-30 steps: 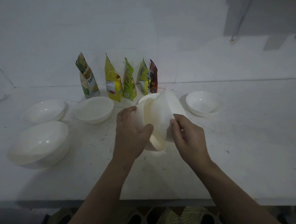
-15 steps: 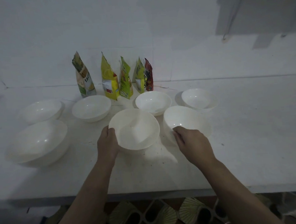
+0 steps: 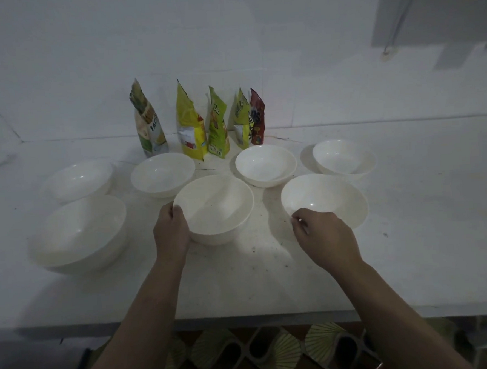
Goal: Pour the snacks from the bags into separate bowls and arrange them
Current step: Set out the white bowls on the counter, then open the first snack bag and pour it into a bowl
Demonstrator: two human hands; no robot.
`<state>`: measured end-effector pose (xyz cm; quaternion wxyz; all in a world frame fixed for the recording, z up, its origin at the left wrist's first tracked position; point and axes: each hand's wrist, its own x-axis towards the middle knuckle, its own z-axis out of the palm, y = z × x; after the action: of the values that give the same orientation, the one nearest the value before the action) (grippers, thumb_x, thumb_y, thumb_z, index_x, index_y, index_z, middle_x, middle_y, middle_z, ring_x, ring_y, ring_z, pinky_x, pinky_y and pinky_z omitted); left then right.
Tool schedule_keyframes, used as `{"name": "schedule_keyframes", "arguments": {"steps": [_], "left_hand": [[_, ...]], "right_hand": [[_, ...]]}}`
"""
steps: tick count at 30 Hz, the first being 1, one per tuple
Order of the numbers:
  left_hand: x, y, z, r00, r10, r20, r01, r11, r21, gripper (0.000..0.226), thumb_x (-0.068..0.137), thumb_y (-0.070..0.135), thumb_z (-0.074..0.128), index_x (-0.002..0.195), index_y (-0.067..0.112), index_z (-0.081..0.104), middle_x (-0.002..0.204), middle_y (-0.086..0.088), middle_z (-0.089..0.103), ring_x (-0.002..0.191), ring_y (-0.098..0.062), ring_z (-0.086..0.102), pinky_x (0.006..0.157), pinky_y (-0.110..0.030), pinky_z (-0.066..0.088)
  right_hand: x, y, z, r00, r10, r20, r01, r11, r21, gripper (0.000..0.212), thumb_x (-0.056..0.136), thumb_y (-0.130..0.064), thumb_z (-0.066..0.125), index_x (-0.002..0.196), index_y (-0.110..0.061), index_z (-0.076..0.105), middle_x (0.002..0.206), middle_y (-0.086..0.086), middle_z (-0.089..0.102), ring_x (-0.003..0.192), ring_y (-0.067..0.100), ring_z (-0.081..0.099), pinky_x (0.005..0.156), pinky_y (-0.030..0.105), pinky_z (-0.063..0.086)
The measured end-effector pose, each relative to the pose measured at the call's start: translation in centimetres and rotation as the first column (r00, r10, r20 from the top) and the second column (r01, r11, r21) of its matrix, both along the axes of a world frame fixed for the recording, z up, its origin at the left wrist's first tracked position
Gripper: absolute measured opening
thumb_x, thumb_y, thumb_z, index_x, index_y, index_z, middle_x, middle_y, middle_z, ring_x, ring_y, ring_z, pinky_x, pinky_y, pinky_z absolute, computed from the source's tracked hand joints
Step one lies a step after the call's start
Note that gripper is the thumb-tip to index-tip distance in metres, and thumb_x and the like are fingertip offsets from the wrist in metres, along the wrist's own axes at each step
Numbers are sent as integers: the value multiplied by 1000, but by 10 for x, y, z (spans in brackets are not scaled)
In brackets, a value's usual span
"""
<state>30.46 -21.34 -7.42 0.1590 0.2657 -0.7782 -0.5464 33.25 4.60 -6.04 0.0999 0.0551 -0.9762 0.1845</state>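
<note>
You have 7 plain white round plastic bowls on the white desk and 5 upright foil snack bags lined along the back wall (1 green-and-white, 1 yellow, 2 lime green, 1 dark red). All bowls look empty, smooth and glossy. Your left hand grips the near-left rim of the centre white bowl, thumb hooked over the edge. Your right hand pinches the near rim of the right front white bowl, fingers curled. The largest white bowl sits at front left, well apart from both hands.
</note>
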Motion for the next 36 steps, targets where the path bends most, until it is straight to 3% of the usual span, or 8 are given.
{"name": "schedule_keyframes", "arguments": {"steps": [6,9,11,16,22,28,32,36], "left_hand": [[-1,-11,0,996,-83,-43,74,981,-177,38,99,20,42,135,11,50,133,-12,54,122,-29,49,98,-35,38],[-1,-11,11,965,-181,-189,113,939,-324,38,98,14,48,135,9,51,135,-9,51,125,-22,46,107,-33,35],[-4,-15,20,947,-217,-236,140,942,-304,35,98,13,49,132,13,54,129,0,51,116,-11,46,99,-22,34],[-28,-55,44,941,-230,-250,190,966,-174,28,99,21,46,125,21,57,127,6,54,113,-9,50,92,-21,35],[-93,-136,54,938,-252,-236,275,959,68,17,97,24,45,101,24,62,106,3,66,101,-20,63,90,-42,50],[-170,-203,56,921,-329,-208,357,927,113,16,97,21,45,103,22,60,102,5,64,104,-23,61,87,-41,51],[-222,-237,47,901,-403,-163,420,903,93,23,98,26,45,119,22,56,111,6,60,113,-21,57,97,-39,48],[-267,-255,38,871,-478,-110,489,865,110,42,99,27,49,140,19,42,136,0,48,126,-18,47,110,-40,38]], "right_hand": [[1,-22,5,969,55,-243,-101,978,-183,22,94,-14,58,114,-15,67,101,-2,71,94,18,62,73,23,42],[-6,-47,17,971,88,-222,-158,933,-322,22,94,-12,57,114,-17,67,103,-7,71,89,6,57,73,8,36],[-17,-67,26,971,116,-207,-189,906,-379,24,95,-12,55,115,-17,66,104,-9,70,87,3,56,72,4,35],[-61,-134,48,960,153,-236,-247,860,-447,25,95,-11,51,116,-16,64,103,-5,72,88,10,61,75,21,44],[-132,-230,56,970,187,-153,-237,855,-461,26,95,-12,52,119,-12,62,111,2,68,96,19,62,79,26,44],[-204,-310,54,990,141,9,-121,880,-459,43,98,-23,52,138,-8,47,136,9,56,123,24,53,92,26,38],[-241,-349,48,994,82,76,-36,875,-482,57,98,-27,55,146,-5,34,144,17,45,133,30,44,102,32,36],[-275,-374,37,997,29,76,15,854,-519,64,89,-38,61,141,-7,40,135,18,53,120,34,54,99,44,47]]}}
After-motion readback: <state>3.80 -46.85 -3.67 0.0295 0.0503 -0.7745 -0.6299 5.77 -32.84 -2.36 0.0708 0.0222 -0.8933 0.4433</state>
